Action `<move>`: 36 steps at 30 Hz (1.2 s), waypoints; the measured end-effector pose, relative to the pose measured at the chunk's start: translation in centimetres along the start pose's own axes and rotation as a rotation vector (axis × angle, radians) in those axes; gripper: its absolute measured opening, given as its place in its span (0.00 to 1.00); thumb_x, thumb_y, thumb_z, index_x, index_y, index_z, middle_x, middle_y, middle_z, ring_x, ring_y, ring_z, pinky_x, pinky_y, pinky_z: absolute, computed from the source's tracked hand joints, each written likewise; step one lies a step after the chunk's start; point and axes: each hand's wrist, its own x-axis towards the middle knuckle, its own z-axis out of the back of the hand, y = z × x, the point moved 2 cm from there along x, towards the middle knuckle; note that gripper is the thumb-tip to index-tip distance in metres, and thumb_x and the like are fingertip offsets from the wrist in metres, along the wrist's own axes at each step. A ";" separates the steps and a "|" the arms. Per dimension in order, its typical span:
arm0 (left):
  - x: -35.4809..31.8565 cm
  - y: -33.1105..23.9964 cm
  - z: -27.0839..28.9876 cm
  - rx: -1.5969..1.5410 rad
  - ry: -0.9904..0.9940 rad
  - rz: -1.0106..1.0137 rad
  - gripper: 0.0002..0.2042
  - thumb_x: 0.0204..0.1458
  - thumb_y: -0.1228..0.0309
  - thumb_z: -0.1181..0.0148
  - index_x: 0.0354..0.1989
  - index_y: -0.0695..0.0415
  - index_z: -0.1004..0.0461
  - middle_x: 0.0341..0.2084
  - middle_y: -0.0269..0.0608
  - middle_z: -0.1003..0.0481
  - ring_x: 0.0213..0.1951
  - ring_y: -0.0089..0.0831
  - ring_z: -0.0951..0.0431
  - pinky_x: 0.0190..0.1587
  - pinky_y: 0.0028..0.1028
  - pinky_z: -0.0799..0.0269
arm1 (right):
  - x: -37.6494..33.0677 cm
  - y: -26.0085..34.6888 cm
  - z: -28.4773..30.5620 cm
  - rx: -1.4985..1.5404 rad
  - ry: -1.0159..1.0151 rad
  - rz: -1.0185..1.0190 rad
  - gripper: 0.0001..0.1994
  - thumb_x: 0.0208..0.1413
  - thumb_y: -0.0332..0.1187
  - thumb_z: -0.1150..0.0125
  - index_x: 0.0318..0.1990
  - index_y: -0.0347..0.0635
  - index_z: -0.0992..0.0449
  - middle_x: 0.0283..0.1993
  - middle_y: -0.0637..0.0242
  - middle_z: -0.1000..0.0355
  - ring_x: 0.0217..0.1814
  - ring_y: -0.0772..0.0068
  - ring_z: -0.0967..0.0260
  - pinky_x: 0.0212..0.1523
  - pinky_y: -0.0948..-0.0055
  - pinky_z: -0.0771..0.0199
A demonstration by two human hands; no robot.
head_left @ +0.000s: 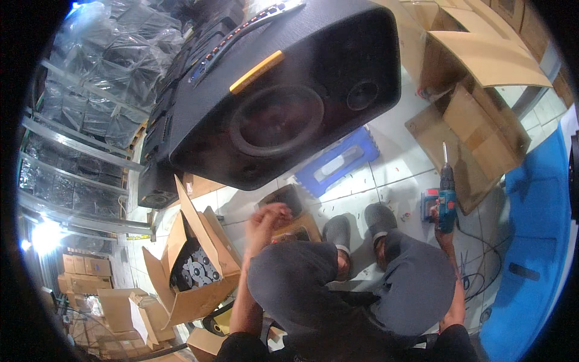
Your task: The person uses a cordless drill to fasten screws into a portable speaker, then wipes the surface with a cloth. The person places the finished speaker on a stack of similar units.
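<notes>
My right hand point(445, 240) grips a teal cordless drill point(446, 208) beside my right knee. A long bit points forward from it, and a red and dark battery juts out on its left. My left hand point(265, 222) is raised in front of my left knee with its fingers curled together; whatever they pinch, if anything, is too small to make out. Ahead of me rests a large black speaker cabinet point(217, 130) with a big round cone point(277, 120), a smaller round driver point(362, 95) and a yellow strip point(256, 72). A panel of knobs point(241, 39) runs along its far side.
A blue plastic stool point(338, 160) sits partly under the cabinet. On the left, an open carton point(208, 289) holds several grey-and-black round parts point(196, 271). Cardboard boxes point(476, 130) stand at the right, near a blue panel point(537, 241) and a black cable point(491, 241). Small scraps dot the tiles.
</notes>
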 end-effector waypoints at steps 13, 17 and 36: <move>2.5 -20.3 -4.4 1.230 -0.407 -1.413 0.18 0.52 0.77 0.31 0.53 0.58 0.21 0.52 0.49 0.21 0.60 0.48 0.25 0.63 0.43 0.31 | -2.5 -3.5 -0.7 0.533 -0.132 -0.544 0.16 0.60 0.35 0.34 0.52 0.35 0.23 0.42 0.61 0.20 0.43 0.66 0.22 0.43 0.68 0.24; 5.6 -20.8 -5.4 1.474 -0.545 -1.321 0.22 0.60 0.62 0.34 0.60 0.57 0.24 0.59 0.49 0.24 0.65 0.47 0.29 0.66 0.43 0.35 | -3.9 -1.9 0.2 0.205 -0.148 -0.410 0.13 0.56 0.29 0.29 0.47 0.35 0.20 0.35 0.61 0.20 0.37 0.68 0.22 0.41 0.66 0.26; 7.3 -19.3 -5.7 1.287 -0.731 -1.443 0.15 0.57 0.68 0.34 0.52 0.51 0.18 0.48 0.38 0.17 0.54 0.36 0.19 0.56 0.34 0.30 | 7.0 44.2 18.3 0.688 -0.026 0.912 0.05 0.59 0.30 0.37 0.32 0.41 0.22 0.28 0.64 0.24 0.23 0.75 0.29 0.24 0.72 0.30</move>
